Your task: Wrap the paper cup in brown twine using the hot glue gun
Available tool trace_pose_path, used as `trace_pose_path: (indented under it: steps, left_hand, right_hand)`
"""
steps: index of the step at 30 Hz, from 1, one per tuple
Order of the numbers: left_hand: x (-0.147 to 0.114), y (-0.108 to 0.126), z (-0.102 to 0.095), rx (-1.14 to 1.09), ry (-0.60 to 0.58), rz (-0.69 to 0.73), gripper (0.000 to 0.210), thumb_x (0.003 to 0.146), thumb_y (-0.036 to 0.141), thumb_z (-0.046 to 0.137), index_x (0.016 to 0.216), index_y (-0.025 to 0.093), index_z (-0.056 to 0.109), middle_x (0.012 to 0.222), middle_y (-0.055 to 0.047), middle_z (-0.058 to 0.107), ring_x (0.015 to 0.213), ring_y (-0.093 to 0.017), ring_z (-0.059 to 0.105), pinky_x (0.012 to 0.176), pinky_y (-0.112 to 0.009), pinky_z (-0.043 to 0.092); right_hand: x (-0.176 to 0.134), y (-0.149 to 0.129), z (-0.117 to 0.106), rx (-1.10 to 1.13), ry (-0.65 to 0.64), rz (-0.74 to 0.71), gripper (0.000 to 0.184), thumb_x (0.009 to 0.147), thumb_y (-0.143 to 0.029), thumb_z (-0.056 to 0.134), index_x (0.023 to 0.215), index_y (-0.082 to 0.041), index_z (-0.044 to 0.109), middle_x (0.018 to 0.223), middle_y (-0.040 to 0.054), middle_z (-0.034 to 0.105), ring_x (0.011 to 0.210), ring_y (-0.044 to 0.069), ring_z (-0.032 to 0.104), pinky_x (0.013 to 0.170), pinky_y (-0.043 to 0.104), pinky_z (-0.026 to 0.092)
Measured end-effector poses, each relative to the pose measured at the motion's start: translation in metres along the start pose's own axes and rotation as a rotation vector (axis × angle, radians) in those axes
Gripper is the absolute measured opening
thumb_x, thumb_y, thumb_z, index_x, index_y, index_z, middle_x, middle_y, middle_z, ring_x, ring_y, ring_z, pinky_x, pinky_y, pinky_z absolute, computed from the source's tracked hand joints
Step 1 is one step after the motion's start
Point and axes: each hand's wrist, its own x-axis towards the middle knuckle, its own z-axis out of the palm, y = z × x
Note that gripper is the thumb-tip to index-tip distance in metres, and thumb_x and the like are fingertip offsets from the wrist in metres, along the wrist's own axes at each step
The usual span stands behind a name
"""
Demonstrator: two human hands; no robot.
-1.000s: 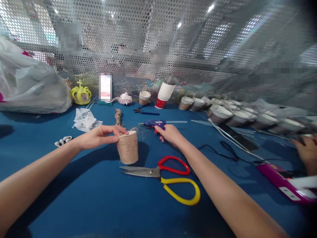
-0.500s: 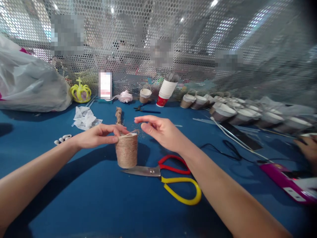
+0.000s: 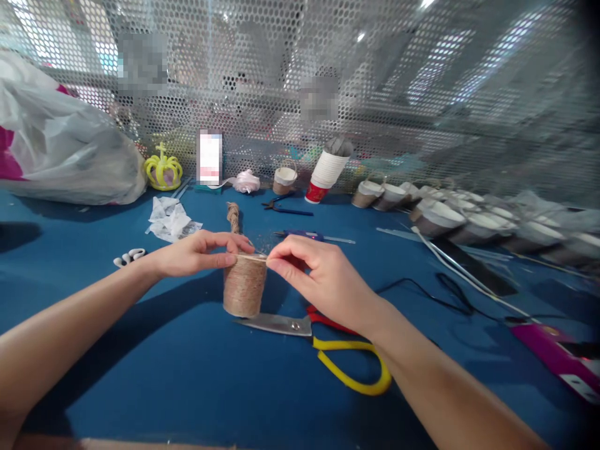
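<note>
A paper cup wrapped in brown twine [image 3: 244, 287] stands upright on the blue table. My left hand [image 3: 199, 253] grips its rim from the left, thumb in front and fingers over the top. At the right side of the rim, my right hand [image 3: 312, 265] pinches the twine [image 3: 255, 257], a thin strand lying along the rim. Just in front of the cup lie large scissors [image 3: 281, 323] with one red and one yellow handle, the red one partly hidden behind my right hand. A bundle of twine [image 3: 233, 215] lies behind the cup.
Pliers [image 3: 293, 211], a blue pen-like tool [image 3: 302, 235] and crumpled white scraps [image 3: 169, 219] lie farther back. Stacked paper cups [image 3: 325, 175] lean near the mesh wall. Several small baskets [image 3: 440, 215] line the right. A black cable [image 3: 445, 300] runs to a purple device [image 3: 553, 356].
My right hand has moved left and down to the cup's rim, and its fingers have closed on the strand. My left hand stays on the cup. The view has shifted slightly.
</note>
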Motion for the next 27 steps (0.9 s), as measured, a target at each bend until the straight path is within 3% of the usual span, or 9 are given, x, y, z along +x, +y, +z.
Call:
trace_pose_path:
  steps: [5, 17, 27]
  left_hand:
    - [0.0, 0.001, 0.001, 0.035, 0.021, -0.006, 0.023, 0.086, 0.033, 0.05, 0.076, 0.013, 0.057, 0.123, -0.012, 0.056, 0.123, -0.024, 0.042, 0.102, -0.038, 0.031]
    - [-0.002, 0.006, -0.002, 0.066, -0.017, 0.012, 0.018, 0.087, 0.028, 0.048, 0.079, 0.014, 0.055, 0.127, -0.011, 0.053, 0.126, -0.025, 0.039, 0.101, -0.039, 0.031]
    - [-0.003, 0.007, -0.001, 0.042, -0.029, 0.033, 0.017, 0.087, 0.029, 0.049, 0.081, 0.015, 0.056, 0.13, -0.011, 0.05, 0.128, -0.026, 0.037, 0.102, -0.04, 0.03]
  right_hand:
    - [-0.003, 0.0, 0.001, -0.047, -0.007, -0.058, 0.014, 0.084, -0.019, 0.05, 0.073, -0.017, 0.056, 0.064, -0.0004, 0.055, 0.058, 0.009, 0.048, 0.056, 0.021, 0.04]
    - [-0.003, 0.01, 0.003, -0.038, -0.026, 0.053, 0.014, 0.083, -0.02, 0.05, 0.071, -0.018, 0.057, 0.064, -0.0001, 0.056, 0.058, 0.01, 0.05, 0.055, 0.022, 0.04]
    - [-0.002, 0.014, 0.01, 0.282, -0.064, 0.3, 0.009, 0.079, -0.026, 0.055, 0.078, -0.018, 0.057, 0.063, -0.0022, 0.053, 0.056, 0.009, 0.048, 0.052, 0.02, 0.041]
